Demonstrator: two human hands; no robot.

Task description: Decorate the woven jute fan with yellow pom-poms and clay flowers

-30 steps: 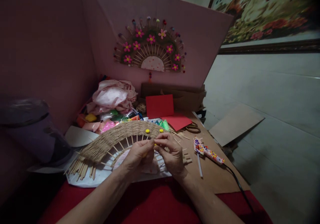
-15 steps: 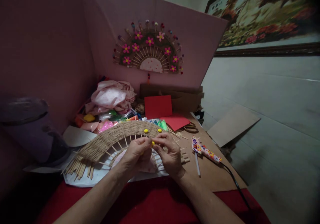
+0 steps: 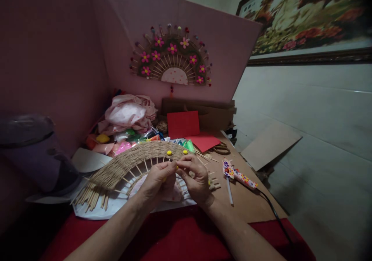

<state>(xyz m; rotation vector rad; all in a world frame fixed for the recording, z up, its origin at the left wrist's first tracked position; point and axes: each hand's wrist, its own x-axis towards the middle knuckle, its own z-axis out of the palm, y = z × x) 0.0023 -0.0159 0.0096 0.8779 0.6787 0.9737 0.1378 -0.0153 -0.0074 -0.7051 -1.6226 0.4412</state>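
Note:
Above a half-ring woven of brown twine on wooden sticks [image 3: 122, 164], my two hands meet with fingertips together. My left hand [image 3: 157, 179] is closed in a pinch, and some yellow shows under its fingers too. My right hand [image 3: 195, 177] pinches from the other side. Between them is a small lump of yellow clay [image 3: 177, 168], mostly covered by the fingers. Two yellow clay discs, a left one [image 3: 169, 152] and a right one [image 3: 185, 152], lie on the weave just beyond. A pale dotted half-circle [image 3: 139, 187] sits inside the ring, partly hidden by my hands.
At the right lies a flower-patterned glue gun [image 3: 238, 175] with a black cord. Behind are red cards [image 3: 183, 123], scissors [image 3: 222, 148], bagged coloured clay [image 3: 124, 146] and crumpled pink cloth [image 3: 130, 111]. A finished flowered fan [image 3: 174, 55] hangs on the pink board.
The fingers have closed further over the yellow clay, so less of it shows. Both hands stay in nearly the same place, and the view has shifted slightly.

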